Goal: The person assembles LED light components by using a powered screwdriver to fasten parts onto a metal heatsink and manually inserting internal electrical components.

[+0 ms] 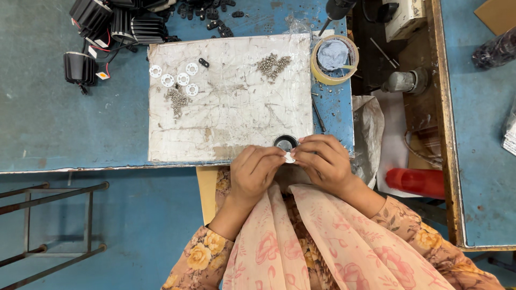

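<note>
At the near edge of a worn white work mat (231,102) on the blue table (54,118), both hands meet over a small white ring-shaped disc (289,158). The left hand (257,173) and right hand (324,162) pinch the disc between their fingertips, just near of a round black housing (285,142). Far left on the mat lie more white discs (174,78) beside a heap of small screws (177,100); a second screw heap (272,65) sits near a tape roll (334,59).
</note>
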